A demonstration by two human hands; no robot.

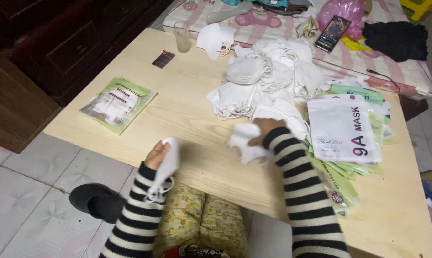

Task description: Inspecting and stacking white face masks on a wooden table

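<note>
My left hand (157,154) holds a folded white face mask (167,165) at the near edge of the low wooden table (187,110), its ear loops hanging over my striped sleeve. My right hand (263,130) grips another white mask (244,143) just in front of a big heap of white masks (266,79) in the middle of the table. A stack of printed plastic mask bags (342,129) lies to the right of my right hand. One filled green bag (118,103) lies alone at the left.
A drinking glass (181,37) and a small dark packet (163,59) stand at the table's far side. Behind it, a mattress carries a phone (333,32), a pink bag and dark cloth. A black slipper (97,201) lies on the tiled floor.
</note>
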